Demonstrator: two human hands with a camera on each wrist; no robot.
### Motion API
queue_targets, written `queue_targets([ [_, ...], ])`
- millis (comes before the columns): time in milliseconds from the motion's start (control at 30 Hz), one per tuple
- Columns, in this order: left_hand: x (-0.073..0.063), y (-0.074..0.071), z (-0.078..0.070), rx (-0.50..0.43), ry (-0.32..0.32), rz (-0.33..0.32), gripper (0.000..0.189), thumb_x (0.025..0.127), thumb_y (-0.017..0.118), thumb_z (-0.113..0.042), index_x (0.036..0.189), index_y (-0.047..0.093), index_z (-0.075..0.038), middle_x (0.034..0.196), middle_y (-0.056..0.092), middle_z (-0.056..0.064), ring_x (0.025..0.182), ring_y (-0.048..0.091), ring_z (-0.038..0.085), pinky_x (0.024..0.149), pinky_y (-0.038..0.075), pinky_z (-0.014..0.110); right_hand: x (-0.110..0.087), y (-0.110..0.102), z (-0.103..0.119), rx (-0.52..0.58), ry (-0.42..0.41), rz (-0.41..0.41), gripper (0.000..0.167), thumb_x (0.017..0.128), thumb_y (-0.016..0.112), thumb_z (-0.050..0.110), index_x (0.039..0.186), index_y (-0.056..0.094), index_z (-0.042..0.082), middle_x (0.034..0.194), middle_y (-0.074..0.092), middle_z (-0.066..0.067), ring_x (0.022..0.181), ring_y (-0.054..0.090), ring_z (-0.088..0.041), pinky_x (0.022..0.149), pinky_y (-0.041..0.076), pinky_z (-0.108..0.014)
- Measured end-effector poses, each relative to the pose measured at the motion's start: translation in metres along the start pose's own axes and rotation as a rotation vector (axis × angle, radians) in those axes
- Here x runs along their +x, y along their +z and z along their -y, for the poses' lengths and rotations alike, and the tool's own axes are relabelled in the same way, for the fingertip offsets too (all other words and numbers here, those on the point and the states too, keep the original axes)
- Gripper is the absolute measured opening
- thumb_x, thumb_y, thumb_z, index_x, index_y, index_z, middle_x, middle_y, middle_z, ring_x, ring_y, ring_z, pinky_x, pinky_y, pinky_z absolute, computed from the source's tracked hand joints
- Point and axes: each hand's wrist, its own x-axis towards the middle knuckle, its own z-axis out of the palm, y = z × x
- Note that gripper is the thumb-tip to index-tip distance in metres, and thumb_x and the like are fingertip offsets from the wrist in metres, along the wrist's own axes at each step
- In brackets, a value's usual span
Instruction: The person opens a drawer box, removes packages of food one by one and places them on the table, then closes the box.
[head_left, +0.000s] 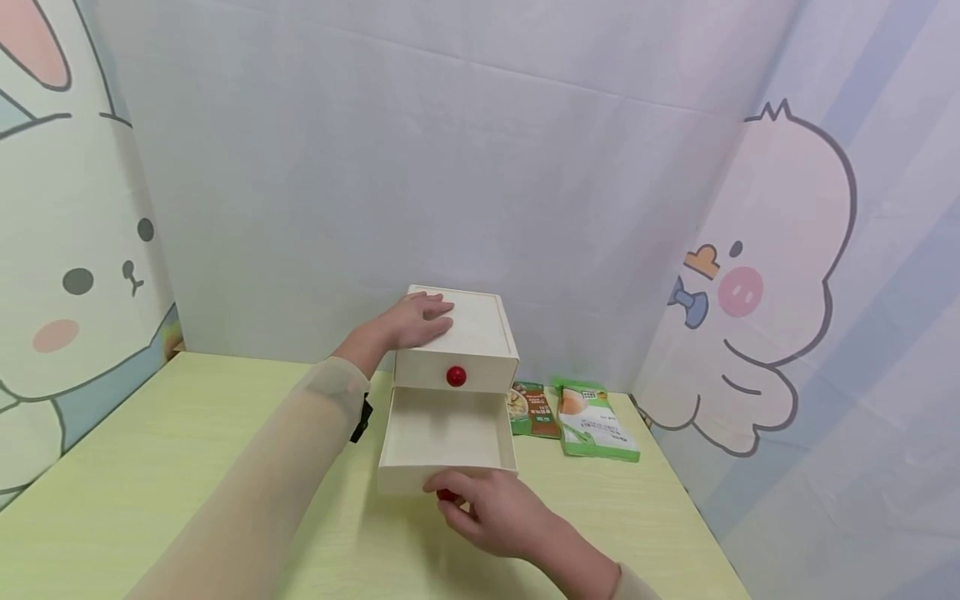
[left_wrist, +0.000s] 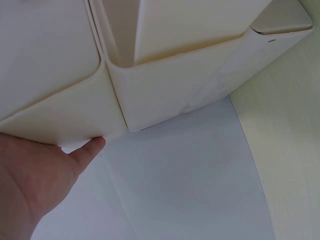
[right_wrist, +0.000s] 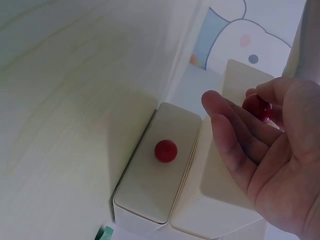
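Observation:
A white cabinet of small stacked drawers (head_left: pixel 480 327) stands against the back curtain. My left hand (head_left: pixel 416 322) rests on its top with the fingers spread; in the left wrist view its thumb (left_wrist: pixel 92 150) lies along the side edge. The middle drawer (head_left: pixel 446 429) is pulled out, and nothing shows inside it. My right hand (head_left: pixel 504 512) pinches this drawer's red knob (right_wrist: pixel 256 107) between thumb and fingers. Above it, the top drawer with its red knob (head_left: pixel 456 377) is closed. The right wrist view shows a closed bottom drawer with another red knob (right_wrist: pixel 166 151).
Right of the cabinet, a green and white food packet (head_left: pixel 597 423) lies on the pale yellow table (head_left: pixel 232 433). A brown and green packet (head_left: pixel 534 410) sits between it and the cabinet. Curtains with cartoon animals (head_left: pixel 780 275) enclose the table's sides.

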Motion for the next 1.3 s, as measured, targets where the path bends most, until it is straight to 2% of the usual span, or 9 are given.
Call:
queue_targets([
  [333,0.001,0.001,0.001,0.001,-0.016,0.000,0.062,0.114,0.046,-0.046,0.170,0.044,-0.019,0.184,0.026,0.008,0.173,0.008,0.037,0.139,0.013,0.062,0.005,0.000,-0.005,0.015,0.009,-0.004,0.022,0.106,0.070,0.015,0.128,0.075,0.019,0.105,0.078,0.011,0.087,0.064,0.007,0.080,0.051,-0.005],
  [533,0.000,0.000,0.000,0.003,-0.015,-0.003,0.062,0.114,0.046,-0.045,0.170,0.045,-0.018,0.183,0.027,0.009,0.173,0.008,0.037,0.140,0.012,0.061,0.010,-0.001,-0.008,0.029,0.047,0.012,0.022,0.107,0.069,0.016,0.127,0.075,0.019,0.105,0.079,0.010,0.088,0.065,0.006,0.081,0.052,-0.006],
  [1300,-0.001,0.000,-0.001,-0.002,-0.012,-0.020,0.062,0.113,0.048,-0.046,0.168,0.047,-0.018,0.183,0.029,0.009,0.173,0.011,0.037,0.139,0.013,0.062,0.032,0.002,-0.029,0.017,0.068,-0.038,0.023,0.105,0.069,0.014,0.126,0.075,0.020,0.106,0.082,0.007,0.089,0.071,0.003,0.079,0.057,-0.012],
])
